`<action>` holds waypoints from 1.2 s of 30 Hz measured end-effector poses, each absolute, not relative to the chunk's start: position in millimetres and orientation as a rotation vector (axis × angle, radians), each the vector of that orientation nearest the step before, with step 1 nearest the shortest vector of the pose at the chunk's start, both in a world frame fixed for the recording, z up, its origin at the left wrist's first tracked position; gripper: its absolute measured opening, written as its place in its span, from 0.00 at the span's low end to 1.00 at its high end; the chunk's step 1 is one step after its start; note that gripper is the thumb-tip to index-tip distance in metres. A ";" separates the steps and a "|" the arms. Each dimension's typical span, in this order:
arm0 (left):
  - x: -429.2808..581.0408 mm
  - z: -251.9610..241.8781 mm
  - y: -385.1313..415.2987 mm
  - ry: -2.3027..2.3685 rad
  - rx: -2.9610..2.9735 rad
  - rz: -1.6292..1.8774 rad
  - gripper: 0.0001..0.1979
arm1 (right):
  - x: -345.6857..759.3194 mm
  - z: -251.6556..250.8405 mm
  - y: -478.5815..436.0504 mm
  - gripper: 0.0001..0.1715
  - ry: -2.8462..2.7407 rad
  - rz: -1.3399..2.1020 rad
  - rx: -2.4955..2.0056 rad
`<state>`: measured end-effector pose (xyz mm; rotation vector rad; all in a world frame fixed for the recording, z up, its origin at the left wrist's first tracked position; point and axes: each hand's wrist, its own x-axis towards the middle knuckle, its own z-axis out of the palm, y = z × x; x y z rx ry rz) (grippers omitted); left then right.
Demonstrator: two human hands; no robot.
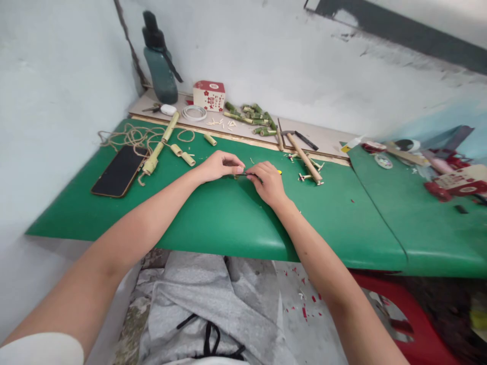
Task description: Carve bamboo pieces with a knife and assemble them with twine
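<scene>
Over the middle of the green table (213, 218), my two hands work close together. My left hand (219, 166) is closed in a pinch on something small; a greenish bit shows below its fingertips, but its kind cannot be made out. Wrapped in the fingers of my right hand (269, 183) is a thin dark tool (257, 177) with a yellow end (279, 172). The tool's tip reaches my left fingertips. Left of my hands lie short bamboo pieces (187, 158) and a longer bamboo tube (163, 142) with twine (127, 134).
A phone (119, 171) lies at the left. Behind stand a bottle (162, 73) and a red-white box (209, 96), beside tape (194, 113) and cut green bamboo (254, 115). A hammer (304, 157) rests on small stick pieces at the right. Clutter with another box (464, 181) lies far right.
</scene>
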<state>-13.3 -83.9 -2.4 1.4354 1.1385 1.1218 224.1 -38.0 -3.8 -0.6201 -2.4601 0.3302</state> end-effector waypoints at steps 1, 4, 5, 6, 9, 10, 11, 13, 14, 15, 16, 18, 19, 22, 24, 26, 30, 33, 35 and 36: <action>-13.2 -2.5 -84.0 1.139 1.437 1.118 0.26 | 223.8 -4.2 -38.3 0.12 -2.463 0.328 -0.622; -13.1 -3.8 -84.0 1.147 1.437 1.121 0.25 | 222.3 -4.5 -38.0 0.11 -2.468 0.325 -0.643; -13.1 -4.6 -84.0 1.150 1.436 1.124 0.25 | 221.2 -4.0 -37.2 0.11 -2.472 0.330 -0.653; -13.0 -5.4 -83.9 1.152 1.434 1.128 0.25 | 219.7 -3.4 -36.1 0.10 -2.477 0.338 -0.663; -11.5 -7.3 -83.9 1.162 1.431 1.141 0.26 | 214.3 -0.8 -32.4 0.08 -2.535 0.372 -0.680; -10.5 -7.4 -84.0 1.171 1.432 1.151 0.26 | 212.7 -0.1 -31.9 0.07 -2.574 0.372 -0.681; -9.4 -7.3 -84.1 1.182 1.432 1.164 0.27 | 211.6 0.4 -32.1 0.07 -2.619 0.361 -0.678; -7.5 -6.3 -84.3 1.198 1.422 1.187 0.28 | 211.1 0.6 -34.8 0.07 -2.680 0.297 -0.685; -7.0 -5.7 -84.4 1.201 1.410 1.192 0.28 | 211.5 0.3 -36.8 0.08 -2.687 0.259 -0.693; -6.9 -5.2 -84.5 1.202 1.402 1.191 0.28 | 212.5 -0.2 -39.0 0.08 -2.680 0.229 -0.702; -7.3 -4.9 -84.5 1.205 1.397 1.189 0.28 | 213.7 -0.7 -41.1 0.09 -2.672 0.215 -0.701; -9.0 -4.7 -84.4 1.215 1.407 1.186 0.28 | 216.6 -1.5 -43.9 0.10 -2.637 0.214 -0.687; -10.2 -4.9 -84.3 1.220 1.416 1.187 0.28 | 217.9 -1.6 -44.6 0.10 -2.615 0.226 -0.674; -13.3 -5.6 -83.3 1.225 1.445 1.153 0.28 | 219.9 -1.1 -44.4 0.11 -2.521 0.278 -0.656; -14.7 -6.1 -82.4 1.212 1.450 1.124 0.28 | 219.4 -1.3 -43.6 0.11 -2.482 0.313 -0.649; -15.6 -6.5 -81.6 1.189 1.446 1.112 0.28 | 218.1 -2.6 -43.1 0.11 -2.465 0.333 -0.645; -16.1 -7.8 -81.0 1.150 1.457 1.108 0.27 | 216.0 -5.0 -42.1 0.12 -2.442 0.350 -0.646; -15.1 -7.6 -81.8 1.150 1.469 1.114 0.26 | 214.2 -2.6 -39.3 0.10 -2.469 0.378 -0.661; -14.1 -6.8 -82.9 1.159 1.460 1.127 0.26 | 212.5 0.4 -37.1 0.08 -2.517 0.408 -0.659; -13.6 -6.2 -83.4 1.166 1.455 1.130 0.26 | 211.5 1.9 -36.4 0.07 -2.539 0.415 -0.654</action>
